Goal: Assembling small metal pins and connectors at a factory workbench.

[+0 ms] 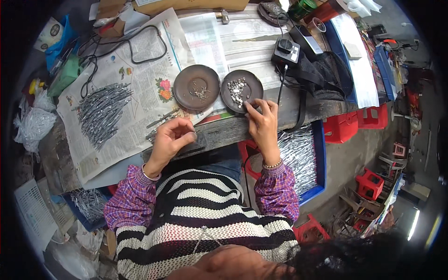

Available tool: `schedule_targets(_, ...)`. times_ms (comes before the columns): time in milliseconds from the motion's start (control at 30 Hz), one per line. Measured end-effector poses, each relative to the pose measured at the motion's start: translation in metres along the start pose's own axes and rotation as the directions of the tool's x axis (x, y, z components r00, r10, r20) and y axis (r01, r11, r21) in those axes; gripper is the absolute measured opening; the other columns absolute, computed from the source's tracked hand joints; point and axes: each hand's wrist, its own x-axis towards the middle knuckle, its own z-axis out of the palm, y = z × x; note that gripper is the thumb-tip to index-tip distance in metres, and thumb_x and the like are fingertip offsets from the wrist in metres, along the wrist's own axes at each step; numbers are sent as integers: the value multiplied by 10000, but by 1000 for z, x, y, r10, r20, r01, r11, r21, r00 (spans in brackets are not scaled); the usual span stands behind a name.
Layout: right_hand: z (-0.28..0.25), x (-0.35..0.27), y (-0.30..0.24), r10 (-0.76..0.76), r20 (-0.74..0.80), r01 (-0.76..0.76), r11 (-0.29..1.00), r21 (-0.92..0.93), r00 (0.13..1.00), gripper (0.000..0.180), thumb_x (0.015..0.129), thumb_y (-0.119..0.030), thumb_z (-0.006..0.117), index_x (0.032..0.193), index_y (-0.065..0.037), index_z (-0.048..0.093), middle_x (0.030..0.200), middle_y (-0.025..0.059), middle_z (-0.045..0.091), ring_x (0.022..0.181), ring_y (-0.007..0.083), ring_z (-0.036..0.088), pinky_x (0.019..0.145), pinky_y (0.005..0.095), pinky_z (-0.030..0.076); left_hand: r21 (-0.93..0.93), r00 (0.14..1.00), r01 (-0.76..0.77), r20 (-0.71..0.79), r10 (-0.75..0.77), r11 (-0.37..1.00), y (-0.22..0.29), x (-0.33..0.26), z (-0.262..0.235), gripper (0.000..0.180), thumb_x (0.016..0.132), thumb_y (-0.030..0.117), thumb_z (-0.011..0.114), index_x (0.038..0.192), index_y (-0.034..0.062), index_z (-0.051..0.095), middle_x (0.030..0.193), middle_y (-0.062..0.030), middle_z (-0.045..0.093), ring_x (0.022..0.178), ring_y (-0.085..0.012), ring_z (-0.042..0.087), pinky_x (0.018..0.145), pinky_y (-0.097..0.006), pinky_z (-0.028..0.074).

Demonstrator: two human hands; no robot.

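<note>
My right hand [264,125] reaches to the near rim of a dark round dish [254,80], fingers bent together at its edge. Small silvery pieces [236,88] lie in that dish; whether one is between my fingertips is too small to tell. Beside it on the left, a second brown dish [185,81] holds a little heap of thin pin-like pieces [200,93]. Just below that dish my left hand [171,142] is curled, thumb close to the forefinger, over the bench's front edge. Anything in its pinch cannot be made out.
Newspaper [140,74] covers the left of the wooden bench [224,128], bearing a pile of slim metal parts [103,112]. A blue tray [319,158] of similar parts sits below right. A black boxy device [285,50], cables, a black bag [326,77] and a hammer [225,17] lie around.
</note>
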Motion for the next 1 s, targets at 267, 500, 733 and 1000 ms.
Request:
schedule_targets(267, -1, -1, 4, -23, -90, 34, 992, 120, 996, 243, 643, 7, 680, 877, -58, 675, 931, 69, 609, 891, 283, 523, 769, 368, 447, -2, 999, 26, 28, -26, 1000, -3, -2, 1, 115, 797, -18, 623, 892, 19, 569, 785, 1, 569, 698, -77, 560, 654, -207, 451)
schedule_targets(500, 5, -9, -26, 193, 23, -166, 767, 620, 981, 122, 723, 13, 677, 845, 11, 676, 836, 97, 648, 752, 164, 621, 663, 252, 476, -11, 1000, -8, 29, 8, 1000, -7, -2, 6, 187, 808, -10, 629, 988, 3, 577, 887, 7, 564, 804, -48, 531, 709, -188, 435)
schedule_targets(733, 28, -30, -68, 300, 388, -466, 261, 845, 871, 40, 764, 14, 673, 798, 35, 670, 753, 34, 632, 660, 76, 568, 589, 202, 447, -20, 997, 10, 71, -9, 1000, -4, -8, 11, 241, 830, -5, 602, 1070, -19, 580, 933, -5, 580, 818, -47, 540, 708, -192, 451)
schedule_targets(1000, 36, -37, -82, 269, 431, -476, 131, 870, 861, 30, 794, 2, 659, 809, 23, 645, 763, 1, 606, 685, 66, 558, 617, 194, 443, 28, 998, 4, 63, -5, 1000, -9, -14, 12, 229, 838, -6, 587, 1066, -22, 595, 978, -11, 598, 821, -51, 558, 710, -197, 465)
